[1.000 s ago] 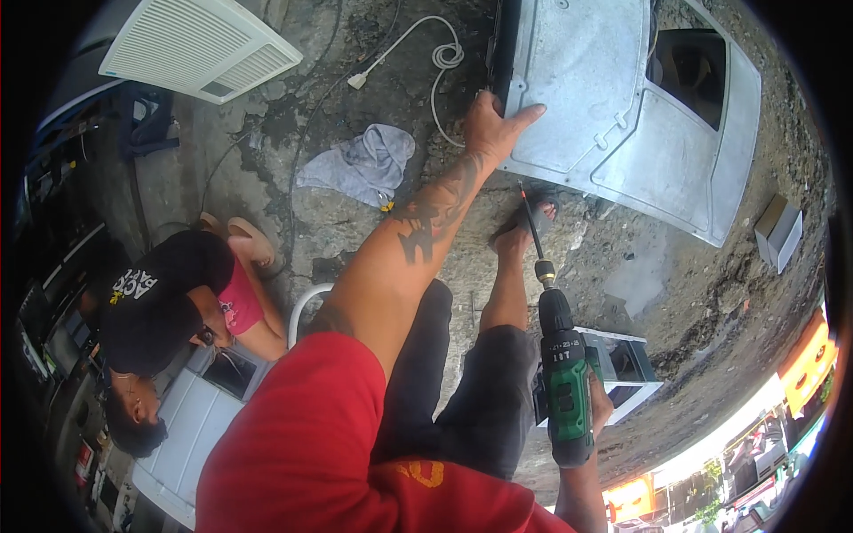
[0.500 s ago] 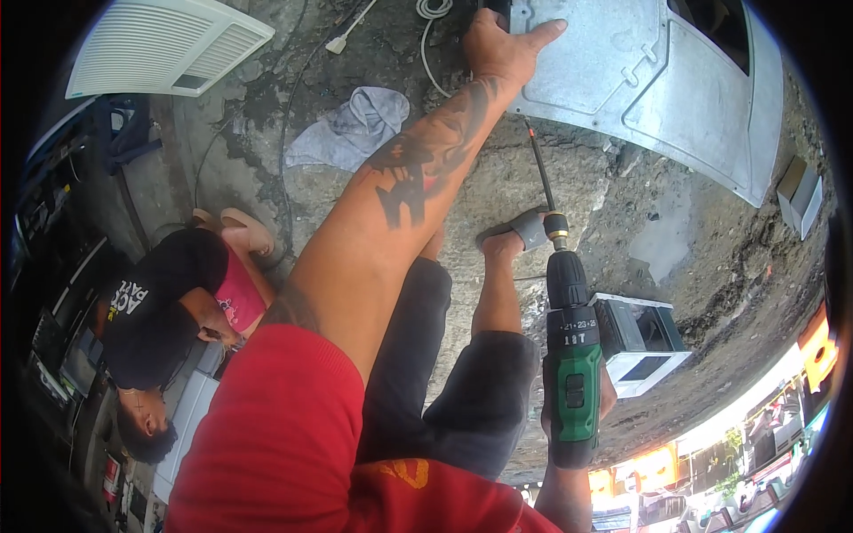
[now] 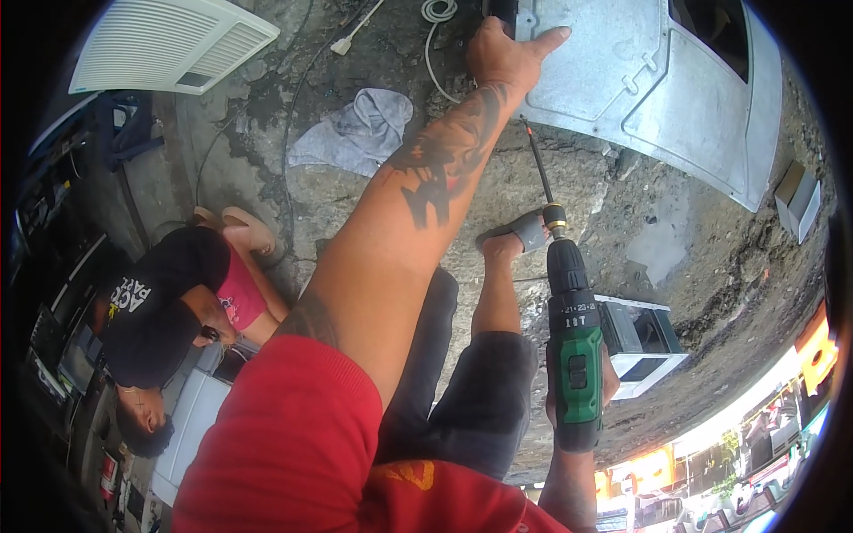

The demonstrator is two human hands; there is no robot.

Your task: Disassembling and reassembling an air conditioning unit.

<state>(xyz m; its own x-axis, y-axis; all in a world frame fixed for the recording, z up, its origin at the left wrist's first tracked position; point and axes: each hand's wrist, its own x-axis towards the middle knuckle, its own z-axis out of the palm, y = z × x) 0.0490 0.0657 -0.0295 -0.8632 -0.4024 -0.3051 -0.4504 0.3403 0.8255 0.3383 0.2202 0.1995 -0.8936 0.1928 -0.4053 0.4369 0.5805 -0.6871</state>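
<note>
A bare silvery metal casing panel (image 3: 609, 67) with embossed ridges and a dark opening fills the top right. My left hand (image 3: 505, 55) reaches up to its left edge, fingers curled round that edge and thumb stretched over the flat face. In my right hand (image 3: 609, 377) is a green and black cordless drill (image 3: 580, 377), pointing away from me; its body hides most of the fingers. The drill carries a long dark screwdriver bit (image 3: 538, 164), whose reddish tip lies by the panel's lower left corner; I cannot tell whether they touch.
A grey cloth (image 3: 357, 133) and a white cable (image 3: 433, 53) lie on rough ground. Left, a person (image 3: 169, 306) bends over a white appliance (image 3: 191, 426). A white louvred panel (image 3: 173, 44) is top left, a white-framed box (image 3: 641, 342) right of the drill.
My left arm and the drill have shifted slightly right in the picture, with both grips kept. The person at the left has moved a hand, which now shows a small dark object.
</note>
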